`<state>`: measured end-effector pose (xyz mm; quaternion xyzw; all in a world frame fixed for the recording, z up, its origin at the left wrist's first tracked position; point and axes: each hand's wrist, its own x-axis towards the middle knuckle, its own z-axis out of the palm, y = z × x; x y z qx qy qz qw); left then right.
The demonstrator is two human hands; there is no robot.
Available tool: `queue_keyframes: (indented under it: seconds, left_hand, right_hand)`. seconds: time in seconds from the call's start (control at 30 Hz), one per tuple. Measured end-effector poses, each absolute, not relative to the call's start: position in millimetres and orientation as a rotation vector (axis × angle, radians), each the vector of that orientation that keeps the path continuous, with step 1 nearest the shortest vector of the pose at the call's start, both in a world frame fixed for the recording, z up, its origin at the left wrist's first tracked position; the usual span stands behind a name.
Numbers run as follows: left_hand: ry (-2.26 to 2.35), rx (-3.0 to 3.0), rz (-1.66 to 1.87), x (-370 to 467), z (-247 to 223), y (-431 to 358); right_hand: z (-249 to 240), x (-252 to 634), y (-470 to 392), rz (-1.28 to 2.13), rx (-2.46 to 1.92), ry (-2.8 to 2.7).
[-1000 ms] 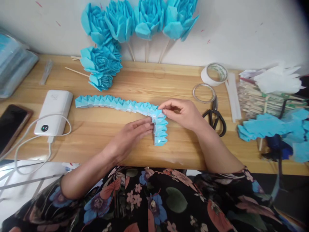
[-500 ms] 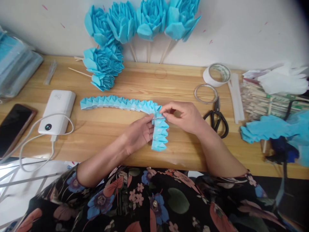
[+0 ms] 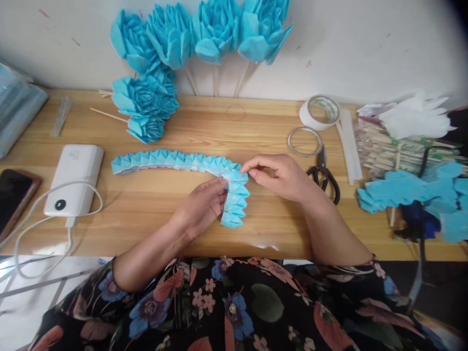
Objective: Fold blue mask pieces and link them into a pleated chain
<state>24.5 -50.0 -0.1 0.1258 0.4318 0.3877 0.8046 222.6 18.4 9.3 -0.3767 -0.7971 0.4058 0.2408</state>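
Observation:
A long strip of pleated blue paper (image 3: 175, 159) lies curved across the wooden table, its right end bending down toward me. My left hand (image 3: 204, 204) pinches the strip's inner edge at the bend, thumb and fingers closed on it. At the outer side of the same bend is my right hand (image 3: 281, 178), with thumb and index finger closed on a pleat of the strip. The fingertips partly hide the folds there. Several blue paper flowers (image 3: 170, 36) on thin sticks stand at the back, against the wall.
Scissors (image 3: 323, 173), a tape roll (image 3: 319, 112) and a thinner ring of tape (image 3: 304, 141) lie beyond my right hand. Farther right are wrapped sticks (image 3: 383, 146) and more blue pleated paper (image 3: 395, 190). A power bank (image 3: 75, 175) with cable and a phone (image 3: 14, 200) are at left.
The view has shifted, so most things sit further left. The bend of the strip has become rounder, and my right hand's fingertips have moved slightly outward along its edge.

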Motion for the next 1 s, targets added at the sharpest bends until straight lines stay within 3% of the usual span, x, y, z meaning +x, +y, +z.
queue_keyframes:
  seconds: [0.43,0.73,1.0]
  left_hand:
    - [0.928,0.289,0.877,29,0,-53]
    - [0.944,0.277,0.875,29,0,-52]
    - [0.946,0.281,0.863,29,-1,-53]
  right_hand:
    - [10,223,18,1.285,-1.109,-2.065]
    - [17,227,21,0.798,-0.938,-2.348]
    - [5,220,22,0.596,-0.855,-2.380]
